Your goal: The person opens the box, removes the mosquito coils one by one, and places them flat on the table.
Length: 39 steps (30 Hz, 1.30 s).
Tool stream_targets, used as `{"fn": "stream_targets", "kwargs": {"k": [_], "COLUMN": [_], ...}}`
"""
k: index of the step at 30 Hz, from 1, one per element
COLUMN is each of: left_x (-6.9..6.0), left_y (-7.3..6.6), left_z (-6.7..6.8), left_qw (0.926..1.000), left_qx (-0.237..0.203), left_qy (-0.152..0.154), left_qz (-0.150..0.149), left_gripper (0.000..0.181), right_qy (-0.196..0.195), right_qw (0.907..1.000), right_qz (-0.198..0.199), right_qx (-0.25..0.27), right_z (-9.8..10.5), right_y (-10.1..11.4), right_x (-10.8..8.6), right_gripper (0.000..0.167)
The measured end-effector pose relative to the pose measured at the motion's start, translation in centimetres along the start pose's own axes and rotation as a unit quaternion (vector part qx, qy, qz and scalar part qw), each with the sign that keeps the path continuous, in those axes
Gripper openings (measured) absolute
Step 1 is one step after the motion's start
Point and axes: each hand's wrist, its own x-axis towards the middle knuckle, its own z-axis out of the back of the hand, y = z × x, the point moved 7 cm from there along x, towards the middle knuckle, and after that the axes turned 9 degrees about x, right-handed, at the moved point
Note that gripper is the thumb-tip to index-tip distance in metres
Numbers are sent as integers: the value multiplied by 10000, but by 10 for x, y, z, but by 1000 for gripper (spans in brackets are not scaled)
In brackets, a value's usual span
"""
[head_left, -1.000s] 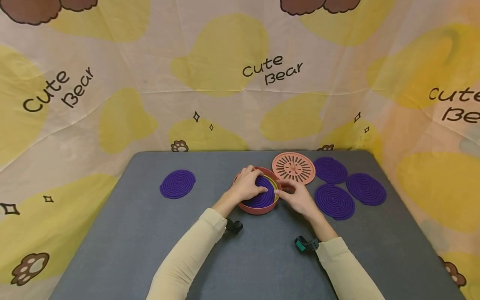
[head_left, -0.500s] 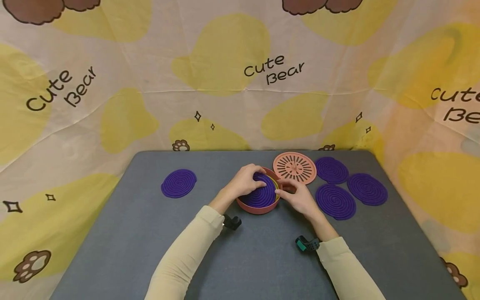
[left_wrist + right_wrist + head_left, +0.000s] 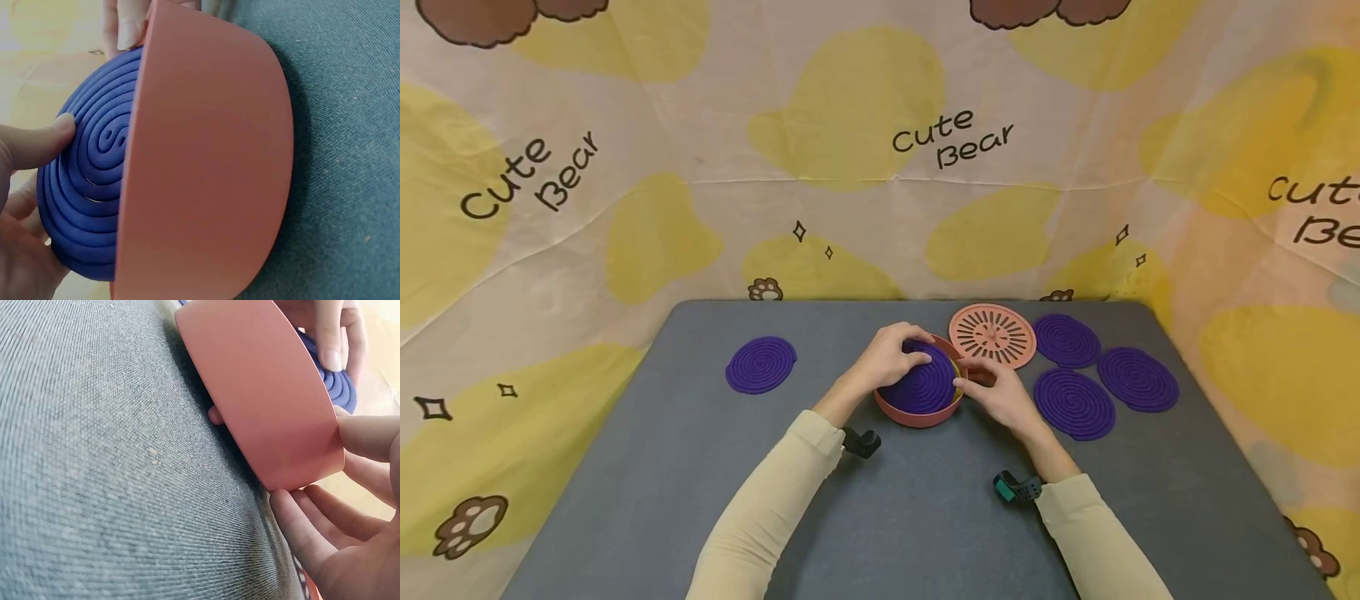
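A round pink mosquito coil box stands in the middle of the table in the head view. My left hand grips a purple mosquito coil, thumb on its face and fingers behind. The coil tilts, its left side raised above the rim, as the left wrist view shows; its lower part is hidden inside the box. With thumb at the rim and fingers along the outer wall, my right hand holds the box's right side. A sliver of yellow shows inside the box beside the coil.
Behind the box lies its slotted pink lid. Three groups of purple coils lie at the right: a far coil, a near coil and a rightmost coil. Another purple coil lies at the left on the grey table.
My left hand has drawn back slightly to the left and up, and the purple coil in it has risen and tilted out of the box. My right hand keeps its place on the box.
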Motion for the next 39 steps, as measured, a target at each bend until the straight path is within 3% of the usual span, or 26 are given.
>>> {"fn": "stream_targets", "kwargs": {"k": [6, 13, 22, 33, 39], "left_x": [-3, -8, -19, -40, -53], "left_y": [-4, -9, -3, 38, 72], "left_z": [14, 39, 76, 113, 118], "left_qw": [9991, 9950, 9904, 9804, 9686], "left_qx": [-89, -268, -402, -518, -755], "left_qy": [-400, -959, -1315, -1747, -1923], "left_qz": [48, -20, 112, 749, 1385], "left_gripper": [23, 24, 25, 26, 29], "right_qy": [30, -11, -5, -6, 22], "right_qw": [10000, 9999, 9999, 9999, 9999], "right_qz": [-40, 53, 2, 130, 139], "right_qx": [61, 148, 145, 48, 49], "right_z": [1, 3, 3, 1, 0], "right_y": [0, 0, -1, 0, 1], "right_x": [0, 1, 1, 1, 0], "right_gripper": [42, 45, 44, 42, 43]}}
